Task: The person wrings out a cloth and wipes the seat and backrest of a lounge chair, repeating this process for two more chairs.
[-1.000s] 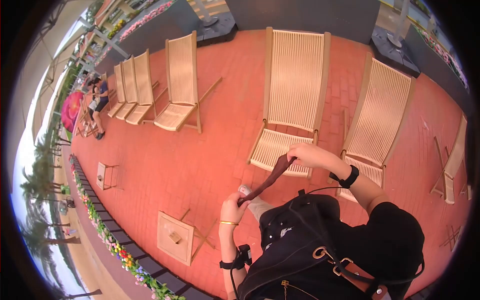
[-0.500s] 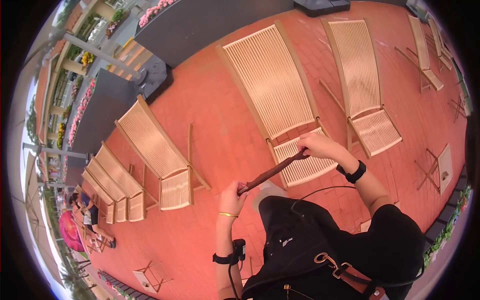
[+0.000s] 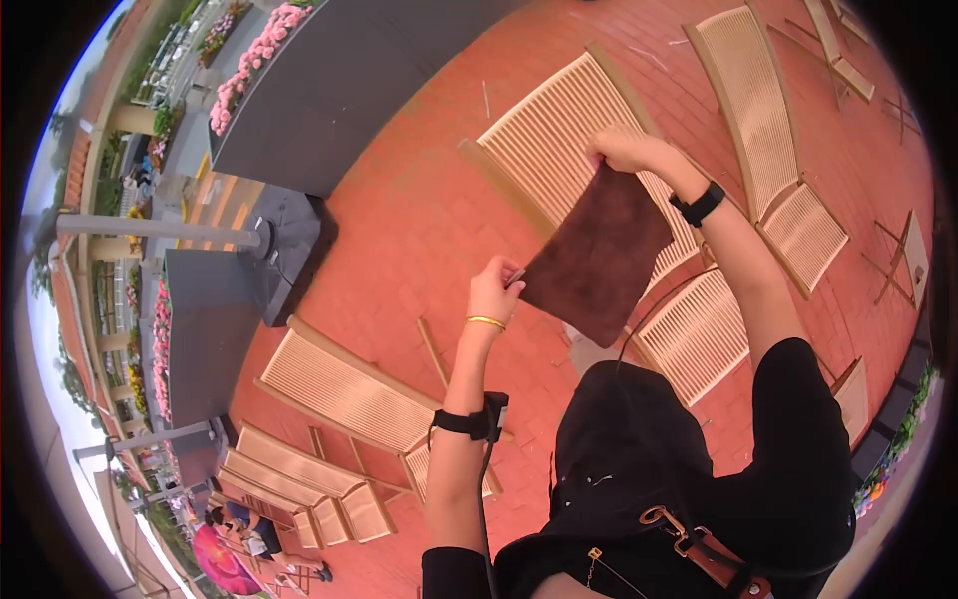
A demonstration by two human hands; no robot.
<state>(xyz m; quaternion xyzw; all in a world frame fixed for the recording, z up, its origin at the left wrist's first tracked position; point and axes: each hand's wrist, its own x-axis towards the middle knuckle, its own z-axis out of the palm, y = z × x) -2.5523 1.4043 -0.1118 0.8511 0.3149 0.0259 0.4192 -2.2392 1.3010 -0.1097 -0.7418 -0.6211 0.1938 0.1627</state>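
A dark brown cloth point(image 3: 604, 255) hangs spread between my two hands, in front of a slatted wooden lounge chair point(image 3: 544, 125). My left hand point(image 3: 496, 292) pinches its left corner, with the fingers closed. Higher up and to the right, my right hand point(image 3: 627, 150) grips the top corner, its fingers closed over the edge. The cloth's lower corner hangs over the gap between the chair's backrest and its seat point(image 3: 696, 334).
More slatted chairs stand at the right point(image 3: 753, 110) and lower left point(image 3: 349, 389) on red brick paving point(image 3: 399, 240). A grey planter wall point(image 3: 329, 90) and a black pole base point(image 3: 284, 250) are at upper left. A seated person point(image 3: 254, 529) is at lower left.
The cloth was a narrow twisted strip and is now opened out flat. Both hands have moved up in the view, and the view has turned, shifting the chairs.
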